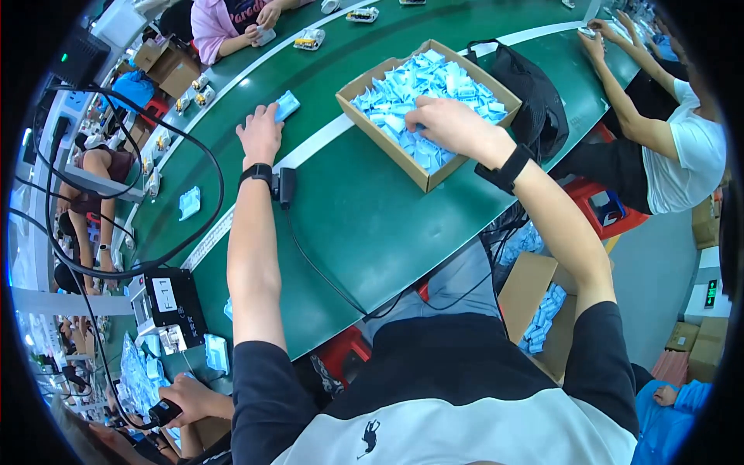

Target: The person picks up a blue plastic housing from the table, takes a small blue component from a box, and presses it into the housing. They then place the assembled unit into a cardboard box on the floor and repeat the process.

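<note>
My left hand point(260, 133) is stretched far forward over the green worktable, palm down. Its thumb side is against a light blue plastic shell point(287, 105), and the fingers are bent at the shell's near end. To the right, an open cardboard box point(385, 151) holds a heap of small light blue packets point(434, 77). Inside it, my right hand point(448, 124) lies on the heap with curled fingers. What the right fingertips hold, if anything, is hidden. Both wrists carry black bands, and a small black device with a cable sits by the left wrist.
A black bag point(531, 97) lies right of the box. Another light blue shell point(190, 203) is on the table at left, near a black machine point(167, 310). Black cables loop on the left. Co-workers sit around the table. A carton point(535, 310) with blue packets stands below right.
</note>
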Demonstrator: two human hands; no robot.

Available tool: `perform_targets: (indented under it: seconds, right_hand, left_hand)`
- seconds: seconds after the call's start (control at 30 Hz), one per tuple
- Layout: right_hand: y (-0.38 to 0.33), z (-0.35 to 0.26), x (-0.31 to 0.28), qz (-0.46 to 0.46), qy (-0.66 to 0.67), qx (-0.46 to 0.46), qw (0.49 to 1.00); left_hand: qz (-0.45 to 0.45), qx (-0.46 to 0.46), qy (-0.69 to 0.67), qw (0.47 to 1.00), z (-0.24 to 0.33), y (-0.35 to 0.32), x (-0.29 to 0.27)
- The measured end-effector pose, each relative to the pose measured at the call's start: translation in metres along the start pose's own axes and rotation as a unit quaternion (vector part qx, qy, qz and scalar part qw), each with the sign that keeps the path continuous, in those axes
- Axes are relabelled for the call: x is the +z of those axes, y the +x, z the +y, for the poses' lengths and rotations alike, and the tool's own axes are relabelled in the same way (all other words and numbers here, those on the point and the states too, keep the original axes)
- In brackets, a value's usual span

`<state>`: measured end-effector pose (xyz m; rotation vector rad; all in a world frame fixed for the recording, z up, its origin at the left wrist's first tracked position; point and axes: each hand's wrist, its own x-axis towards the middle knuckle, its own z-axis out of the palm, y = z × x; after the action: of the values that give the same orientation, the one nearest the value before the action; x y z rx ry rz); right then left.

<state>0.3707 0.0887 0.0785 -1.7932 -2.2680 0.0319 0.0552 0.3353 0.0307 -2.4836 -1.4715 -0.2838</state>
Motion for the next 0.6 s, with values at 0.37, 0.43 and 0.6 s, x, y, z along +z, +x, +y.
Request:
perform_targets:
  seconds: [0.37,0.43,0.6]
  right_hand:
    - [-0.015,0.0,-0.01,0.045,0.024,-0.124,0.991]
    - [-0.022,-0.022,-0.034,0.115,0.04,-0.113,0.986]
    - [-0.079,-0.091,-0.038,0.06,0.14,-0.151,0.977]
  left_hand:
    - [-0.056,-0.074,-0.193,0.977,0.066,-0.109,-0.096]
    - [-0.088,-0.07,-0.222,0.969,0.073,-0.157,-0.119]
    - [-0.094,-0.063,-0.272,0.956,0.096,-0.258,-0.143]
